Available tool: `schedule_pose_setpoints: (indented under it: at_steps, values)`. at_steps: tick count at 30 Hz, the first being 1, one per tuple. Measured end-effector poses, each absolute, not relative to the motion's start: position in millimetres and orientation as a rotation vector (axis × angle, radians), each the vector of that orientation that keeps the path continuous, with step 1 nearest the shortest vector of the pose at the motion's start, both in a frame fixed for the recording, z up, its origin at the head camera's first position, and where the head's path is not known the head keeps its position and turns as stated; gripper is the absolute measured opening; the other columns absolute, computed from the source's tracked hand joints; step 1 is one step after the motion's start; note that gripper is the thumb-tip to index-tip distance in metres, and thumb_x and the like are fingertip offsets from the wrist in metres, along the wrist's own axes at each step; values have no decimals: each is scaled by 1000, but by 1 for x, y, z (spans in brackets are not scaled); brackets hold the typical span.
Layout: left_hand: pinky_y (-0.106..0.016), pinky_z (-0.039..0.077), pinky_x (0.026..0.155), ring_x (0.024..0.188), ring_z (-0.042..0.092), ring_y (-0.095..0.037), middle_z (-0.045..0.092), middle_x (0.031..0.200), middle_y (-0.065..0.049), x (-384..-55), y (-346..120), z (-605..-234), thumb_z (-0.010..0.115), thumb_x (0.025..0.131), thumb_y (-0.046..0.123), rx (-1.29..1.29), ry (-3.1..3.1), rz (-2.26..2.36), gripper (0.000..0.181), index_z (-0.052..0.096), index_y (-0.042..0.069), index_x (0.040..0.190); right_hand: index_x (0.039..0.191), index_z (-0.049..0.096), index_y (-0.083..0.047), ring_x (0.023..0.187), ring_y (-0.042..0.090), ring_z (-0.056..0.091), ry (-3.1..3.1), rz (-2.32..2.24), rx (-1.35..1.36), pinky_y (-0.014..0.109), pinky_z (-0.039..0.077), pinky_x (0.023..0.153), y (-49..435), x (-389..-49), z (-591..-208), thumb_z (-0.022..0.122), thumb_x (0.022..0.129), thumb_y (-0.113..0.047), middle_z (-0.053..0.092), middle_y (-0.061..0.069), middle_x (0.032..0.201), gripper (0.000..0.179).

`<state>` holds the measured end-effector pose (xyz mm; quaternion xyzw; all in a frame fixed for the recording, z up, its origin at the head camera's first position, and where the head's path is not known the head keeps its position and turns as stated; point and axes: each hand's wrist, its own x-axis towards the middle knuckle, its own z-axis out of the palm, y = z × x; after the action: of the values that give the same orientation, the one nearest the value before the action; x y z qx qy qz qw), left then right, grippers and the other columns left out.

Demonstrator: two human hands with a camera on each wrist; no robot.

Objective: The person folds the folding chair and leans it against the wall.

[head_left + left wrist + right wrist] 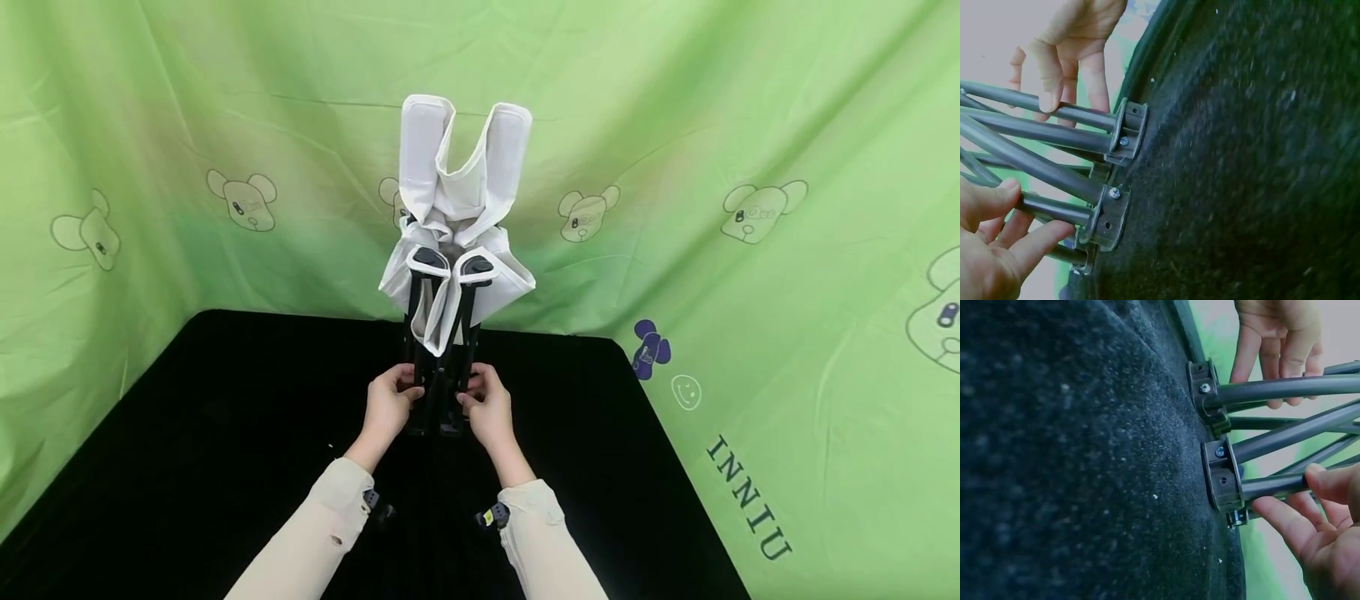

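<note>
A folded camp chair (461, 200) with white fabric and dark tube legs stands upright on the black-covered table in the head view. Low on its left side, my left hand (390, 404) pinches a leg tube between thumb and fingers. My right hand (489, 408) does likewise on the right side. Seen from the left wrist, thumb and fingers lie around a tube (1054, 209) just above its foot bracket (1110, 219). The right wrist view shows the other foot bracket (1222, 478) at the black cloth, with my right thumb and fingers on the tube above it.
Black cloth (225, 433) covers the table, whose far edge runs behind the chair. Green curtains (300, 125) printed with bear heads hang at the back and both sides. Small wrist cameras sit at both sleeves, the right one (493, 517) bearing a yellow mark.
</note>
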<state>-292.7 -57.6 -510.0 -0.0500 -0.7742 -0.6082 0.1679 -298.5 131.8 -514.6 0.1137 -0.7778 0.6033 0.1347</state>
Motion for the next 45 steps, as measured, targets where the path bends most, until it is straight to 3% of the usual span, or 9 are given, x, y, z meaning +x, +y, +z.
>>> schedule_pose_setpoints:
  at_steps: [5, 12, 19, 28, 33, 40, 45]
  values:
    - [-21, 52, 59, 76, 67, -20, 74, 92, -15, -296, -55, -510, 76, 85, -9, -141, -2217, -1713, 26, 73, -1, 109, 122, 60, -6, 76, 22, 66, -2258, 1743, 305, 25, 56, 59, 133, -299, -514, 70, 86, 16, 66, 22, 95, 44]
    - [-21, 52, 58, 75, 67, -22, 75, 91, -14, -299, -54, -512, 77, 84, -9, -136, -2199, -1683, 25, 74, 0, 107, 122, 60, -3, 77, 31, 67, -2247, 1727, 326, 32, 57, 60, 132, -305, -516, 72, 84, 17, 66, 26, 96, 45]
    - [-21, 53, 66, 82, 70, -24, 75, 92, -15, -310, -52, -512, 77, 84, -8, -143, -2195, -1640, 24, 73, -1, 107, 121, 60, -6, 73, 19, 64, -2250, 1691, 332, 26, 54, 58, 133, -316, -514, 71, 85, 15, 66, 19, 93, 43]
    - [-29, 56, 71, 85, 71, -26, 75, 92, -14, -322, -49, -512, 76, 87, -6, -128, -2209, -1627, 24, 74, 0, 109, 123, 60, -3, 75, 30, 67, -2235, 1697, 331, 25, 53, 59, 132, -325, -510, 69, 86, 17, 66, 25, 95, 43]
    - [-30, 56, 72, 86, 71, -25, 75, 92, -14, -326, -49, -513, 76, 87, -6, -127, -2225, -1613, 24, 74, 0, 110, 122, 61, -5, 72, 18, 64, -2233, 1700, 293, 25, 54, 57, 130, -334, -516, 70, 86, 16, 67, 20, 92, 43]
    - [-30, 55, 72, 86, 71, -27, 75, 92, -16, -332, -51, -508, 76, 86, -7, -130, -2228, -1605, 24, 73, -1, 109, 121, 62, -6, 70, 16, 62, -2230, 1709, 273, 24, 53, 55, 127, -342, -514, 70, 85, 16, 65, 11, 88, 43]
    - [-31, 55, 73, 87, 72, -28, 75, 94, -16, -334, -51, -508, 77, 86, -5, -127, -2233, -1588, 24, 73, -1, 109, 121, 62, -5, 69, 17, 63, -2231, 1692, 273, 24, 53, 55, 126, -347, -514, 70, 85, 18, 65, 11, 87, 43]
